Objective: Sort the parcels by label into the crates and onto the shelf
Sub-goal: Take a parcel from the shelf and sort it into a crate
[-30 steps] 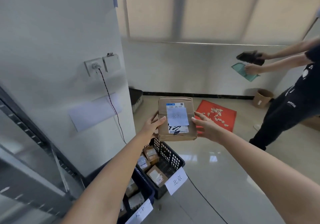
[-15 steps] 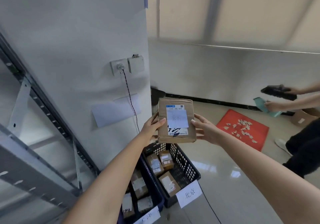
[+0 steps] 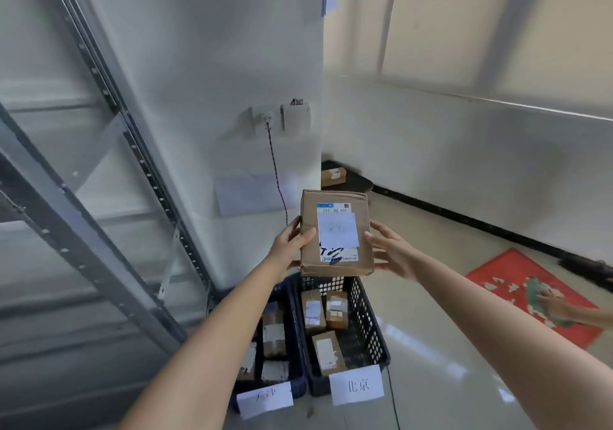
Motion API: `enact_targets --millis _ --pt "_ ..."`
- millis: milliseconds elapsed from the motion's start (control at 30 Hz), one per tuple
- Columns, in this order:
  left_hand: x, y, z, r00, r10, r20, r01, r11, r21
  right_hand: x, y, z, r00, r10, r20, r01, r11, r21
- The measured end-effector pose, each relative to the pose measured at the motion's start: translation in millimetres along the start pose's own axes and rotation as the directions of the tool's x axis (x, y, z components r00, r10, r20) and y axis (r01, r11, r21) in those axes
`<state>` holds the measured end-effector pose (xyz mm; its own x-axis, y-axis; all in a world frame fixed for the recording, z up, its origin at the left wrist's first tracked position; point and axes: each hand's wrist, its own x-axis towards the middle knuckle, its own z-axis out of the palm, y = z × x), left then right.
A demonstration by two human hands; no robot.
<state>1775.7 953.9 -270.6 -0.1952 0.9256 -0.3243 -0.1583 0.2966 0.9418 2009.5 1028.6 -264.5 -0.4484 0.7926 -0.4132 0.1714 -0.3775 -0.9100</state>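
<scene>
Parcel: brown carton held upright in the air above the black crate, label facing the camera; handwriting on its white sticker illegible.
Left hand: grips the parcel's left edge, thumb across the front, fingers hidden behind.
Right hand: fingers spread nearly straight against the right edge.
Black crate: holds three small parcels; tag reads 北京.
Blue crate: partly hidden by the left forearm; tag blurred.
Shelf frame: cut off at left.
</scene>
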Motion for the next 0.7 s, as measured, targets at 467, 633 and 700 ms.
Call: enact_targets --millis 467,633,700 --pt "-65 -47 38 0.981 -0.02 -0.195 0.016 1.0 -0.023 -27 46 -20 0.985 0.083 0.152 -0.082 0.997 -0.016" --pt "-53 -41 26 0.986 -0.007 -0.164 0.006 1.0 -0.007 -18 41 -12 0.991 0.067 0.113 -0.066 0.998 -0.019" --pt "-45 -39 21 0.989 0.002 -0.147 -0.002 1.0 -0.001 -12 38 -9 0.993 0.058 0.101 -0.057 0.998 -0.017"
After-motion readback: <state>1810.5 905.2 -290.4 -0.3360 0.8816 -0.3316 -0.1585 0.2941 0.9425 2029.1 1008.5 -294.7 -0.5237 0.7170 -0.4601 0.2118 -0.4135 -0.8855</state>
